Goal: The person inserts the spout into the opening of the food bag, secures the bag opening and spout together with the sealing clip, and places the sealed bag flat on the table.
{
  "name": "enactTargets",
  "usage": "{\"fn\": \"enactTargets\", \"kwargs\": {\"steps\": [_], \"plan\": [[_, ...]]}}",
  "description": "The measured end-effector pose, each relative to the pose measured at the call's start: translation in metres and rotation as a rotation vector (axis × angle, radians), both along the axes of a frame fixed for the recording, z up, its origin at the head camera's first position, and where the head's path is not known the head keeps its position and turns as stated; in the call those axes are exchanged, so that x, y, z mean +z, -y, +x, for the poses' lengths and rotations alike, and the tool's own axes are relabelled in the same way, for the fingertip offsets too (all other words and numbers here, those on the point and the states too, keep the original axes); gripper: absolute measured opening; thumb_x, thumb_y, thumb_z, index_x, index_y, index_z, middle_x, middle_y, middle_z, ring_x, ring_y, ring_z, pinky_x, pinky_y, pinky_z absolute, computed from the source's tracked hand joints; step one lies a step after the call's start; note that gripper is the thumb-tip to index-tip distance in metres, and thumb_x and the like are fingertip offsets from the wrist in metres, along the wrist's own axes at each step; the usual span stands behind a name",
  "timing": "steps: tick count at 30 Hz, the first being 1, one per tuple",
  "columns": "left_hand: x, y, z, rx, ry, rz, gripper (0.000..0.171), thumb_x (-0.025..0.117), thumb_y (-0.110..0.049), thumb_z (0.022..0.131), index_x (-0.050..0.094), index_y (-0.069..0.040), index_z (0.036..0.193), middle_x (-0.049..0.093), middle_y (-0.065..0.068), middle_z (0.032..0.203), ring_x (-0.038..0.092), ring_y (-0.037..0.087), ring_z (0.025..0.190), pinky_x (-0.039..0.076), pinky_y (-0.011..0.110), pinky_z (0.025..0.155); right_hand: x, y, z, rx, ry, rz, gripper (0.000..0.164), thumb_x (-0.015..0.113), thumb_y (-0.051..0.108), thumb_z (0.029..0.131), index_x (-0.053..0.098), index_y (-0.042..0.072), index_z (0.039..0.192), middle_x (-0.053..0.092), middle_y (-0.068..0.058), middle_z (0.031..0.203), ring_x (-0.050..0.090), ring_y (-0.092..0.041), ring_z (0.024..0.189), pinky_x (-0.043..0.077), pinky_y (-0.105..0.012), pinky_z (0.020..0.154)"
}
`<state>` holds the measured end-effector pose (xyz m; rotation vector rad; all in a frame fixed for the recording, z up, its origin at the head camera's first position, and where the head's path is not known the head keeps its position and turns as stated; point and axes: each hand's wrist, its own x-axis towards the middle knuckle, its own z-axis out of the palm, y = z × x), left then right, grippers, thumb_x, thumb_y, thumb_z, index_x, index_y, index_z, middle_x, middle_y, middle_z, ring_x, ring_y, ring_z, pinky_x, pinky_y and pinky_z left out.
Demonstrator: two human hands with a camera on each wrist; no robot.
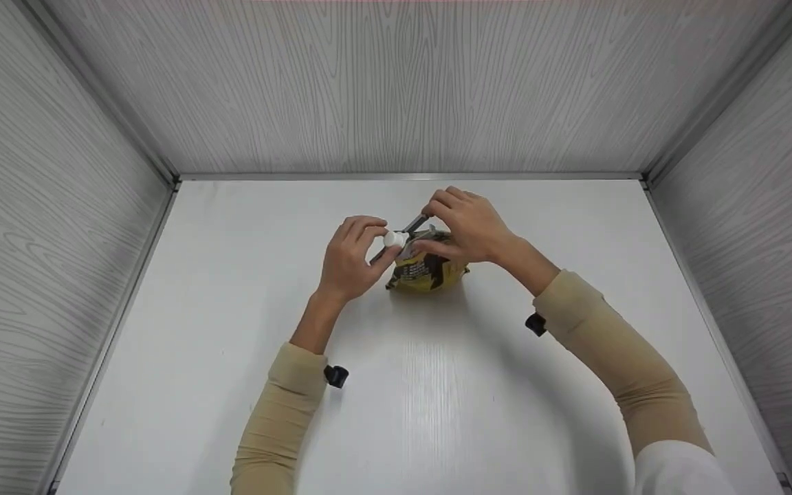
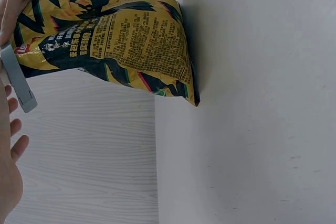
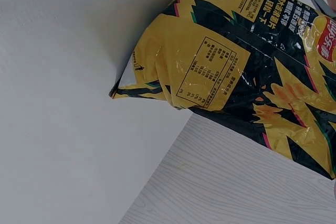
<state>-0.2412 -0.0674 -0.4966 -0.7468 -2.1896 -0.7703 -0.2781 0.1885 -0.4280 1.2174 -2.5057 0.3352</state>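
A yellow and black snack bag [image 1: 423,276] stands on the white table, its top gathered between both hands. Across that top runs a grey bag clip [image 1: 416,223] with a round white cap [image 1: 394,239]. My left hand [image 1: 353,258] grips the clip's near end, thumb and fingers either side of the cap. At the clip's far end, my right hand [image 1: 470,223] has its fingers curled over the bar, with its thumb stretched along the bag. The left wrist view shows the clip's grey end [image 2: 20,82] jutting past the bag; printed panels face the right wrist view.
Grey wood-grain panels [image 1: 396,89] wall the white tabletop [image 1: 423,412] at the back and both sides. Small black wrist cameras [image 1: 336,375] sit at the cuffs of the tan sleeves [image 1: 276,419].
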Motion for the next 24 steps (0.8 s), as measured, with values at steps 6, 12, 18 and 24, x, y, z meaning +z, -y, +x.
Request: {"fn": "enactTargets", "kwargs": {"steps": [6,12,18,24], "plan": [[0.0005,0.0008,-0.0003,-0.003,0.004,0.004,0.030,0.075,-0.036,0.099,0.072,-0.007,0.106,0.073,0.009,0.118,0.066,0.026,0.116,0.056,0.039,0.103,-0.0008,-0.0015,-0.0002,0.014,-0.010,-0.027,0.049,0.071,0.053,0.096,0.069,0.008,0.114,0.071,-0.012,0.112,0.064,-0.029,0.095,0.057,-0.045,0.076],[0.0007,0.0011,-0.0003,-0.009,-0.004,0.003,0.030,0.075,-0.036,0.099,0.072,-0.006,0.106,0.073,0.009,0.117,0.066,0.026,0.116,0.056,0.040,0.103,-0.0031,-0.0034,-0.0002,0.032,-0.036,-0.046,0.049,0.070,0.053,0.097,0.070,0.008,0.114,0.071,-0.011,0.109,0.065,-0.028,0.093,0.058,-0.044,0.075],[0.0007,0.0006,-0.0003,-0.006,-0.001,0.000,0.030,0.075,-0.035,0.099,0.072,-0.006,0.106,0.073,0.009,0.117,0.066,0.026,0.115,0.056,0.039,0.102,-0.0041,-0.0053,0.0006,0.044,-0.072,-0.065,0.048,0.070,0.053,0.097,0.071,0.008,0.113,0.071,-0.010,0.107,0.066,-0.027,0.092,0.059,-0.043,0.075],[0.0005,0.0003,-0.0007,0.000,0.002,-0.010,0.030,0.075,-0.036,0.099,0.072,-0.007,0.106,0.073,0.008,0.116,0.066,0.025,0.115,0.056,0.039,0.102,-0.0026,-0.0070,0.0028,0.042,-0.082,-0.075,0.046,0.072,0.051,0.096,0.072,0.008,0.111,0.072,-0.010,0.106,0.067,-0.028,0.092,0.060,-0.044,0.074]]}}
